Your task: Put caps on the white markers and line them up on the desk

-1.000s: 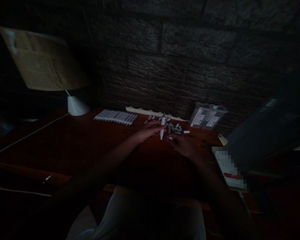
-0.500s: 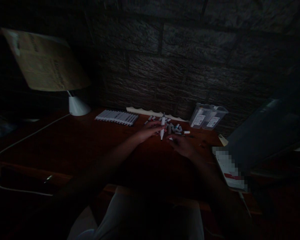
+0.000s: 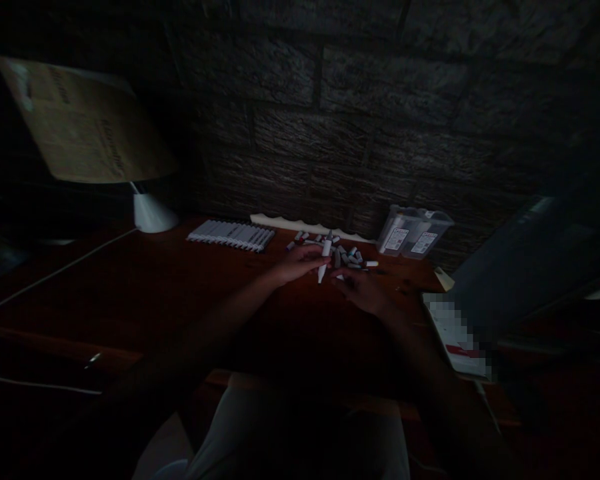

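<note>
My left hand [image 3: 300, 263] is closed around a white marker [image 3: 325, 263], which stands nearly upright and leans slightly, with a grey upper end. Just to its right, my right hand [image 3: 360, 287] pinches a small white piece that looks like a marker cap [image 3: 339, 276]; it is apart from the marker. Behind both hands lies a loose pile of marker caps [image 3: 344, 257] in white, grey and other colours. A tidy row of white markers [image 3: 233, 235] lies to the left of my left hand. The scene is very dark.
Two clear plastic cases [image 3: 413, 233] with labels stand against the brick wall [image 3: 345, 147]. A lamp [image 3: 153, 212] with a paper shade and a white cable stands at the left. A tablet-like device [image 3: 457, 337], partly blurred out, lies on the wooden desk's [image 3: 180, 287] right edge.
The marker has turned in my left hand, so its lower end now shows white instead of dark and points a little left. My right hand stays beside it; the view has shifted slightly.
</note>
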The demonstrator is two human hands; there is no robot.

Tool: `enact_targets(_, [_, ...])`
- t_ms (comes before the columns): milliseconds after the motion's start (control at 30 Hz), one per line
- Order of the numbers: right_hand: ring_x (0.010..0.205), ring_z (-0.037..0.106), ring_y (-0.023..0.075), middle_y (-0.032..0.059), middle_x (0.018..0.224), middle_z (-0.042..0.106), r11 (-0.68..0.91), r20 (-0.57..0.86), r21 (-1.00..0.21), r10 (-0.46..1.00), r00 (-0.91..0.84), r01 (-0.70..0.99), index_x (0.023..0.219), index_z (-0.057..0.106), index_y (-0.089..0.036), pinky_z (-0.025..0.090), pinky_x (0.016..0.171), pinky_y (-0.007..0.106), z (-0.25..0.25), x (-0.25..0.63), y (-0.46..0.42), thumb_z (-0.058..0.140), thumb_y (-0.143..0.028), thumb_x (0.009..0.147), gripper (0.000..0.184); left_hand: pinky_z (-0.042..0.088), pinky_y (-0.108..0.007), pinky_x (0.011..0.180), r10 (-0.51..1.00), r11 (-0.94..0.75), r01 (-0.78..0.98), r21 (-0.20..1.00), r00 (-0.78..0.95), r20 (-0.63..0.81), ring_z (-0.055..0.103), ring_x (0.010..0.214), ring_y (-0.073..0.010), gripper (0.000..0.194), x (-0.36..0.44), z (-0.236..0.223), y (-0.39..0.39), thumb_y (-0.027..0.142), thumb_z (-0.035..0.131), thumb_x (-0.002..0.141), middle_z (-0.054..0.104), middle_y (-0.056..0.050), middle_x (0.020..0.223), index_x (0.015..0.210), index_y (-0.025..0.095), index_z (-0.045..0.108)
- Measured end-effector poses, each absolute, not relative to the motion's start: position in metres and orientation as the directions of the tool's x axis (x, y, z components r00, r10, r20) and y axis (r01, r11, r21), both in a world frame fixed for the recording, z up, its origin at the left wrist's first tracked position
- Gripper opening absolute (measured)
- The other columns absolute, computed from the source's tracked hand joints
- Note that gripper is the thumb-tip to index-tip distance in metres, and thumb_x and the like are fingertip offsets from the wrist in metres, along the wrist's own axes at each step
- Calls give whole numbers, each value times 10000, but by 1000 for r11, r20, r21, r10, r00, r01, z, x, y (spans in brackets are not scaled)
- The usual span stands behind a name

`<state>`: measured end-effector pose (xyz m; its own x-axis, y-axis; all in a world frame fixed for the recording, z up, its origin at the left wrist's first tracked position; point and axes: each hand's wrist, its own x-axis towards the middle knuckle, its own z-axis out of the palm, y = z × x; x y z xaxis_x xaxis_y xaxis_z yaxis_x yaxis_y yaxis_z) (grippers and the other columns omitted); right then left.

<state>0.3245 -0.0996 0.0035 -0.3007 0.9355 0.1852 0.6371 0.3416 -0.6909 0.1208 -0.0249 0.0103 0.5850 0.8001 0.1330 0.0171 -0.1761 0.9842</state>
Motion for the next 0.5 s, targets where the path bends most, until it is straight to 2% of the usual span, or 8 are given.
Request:
enact_targets(267, [675,597,147,25,810,678,376,219,-682,923,-316,627,1024,706,-197,439,638,265,1,325,-98,528,-347,921,254,419,-250,623,755,-259,64,964,636,160,587,713,-131,287,123,6,-26,412,674,837,689,-31,848,943,145,663])
enact_targets(500, [598,567,130,19,789,672,347,187,-698,933,-307,627,1050,705,-194,428,594,257,2,324,-98,520,-363,926,280,423,-246,617,751,-246,51,968,641,157,606,717,-136,311,122,6,-24,432,677,833,704,-38,882,952,147,650])
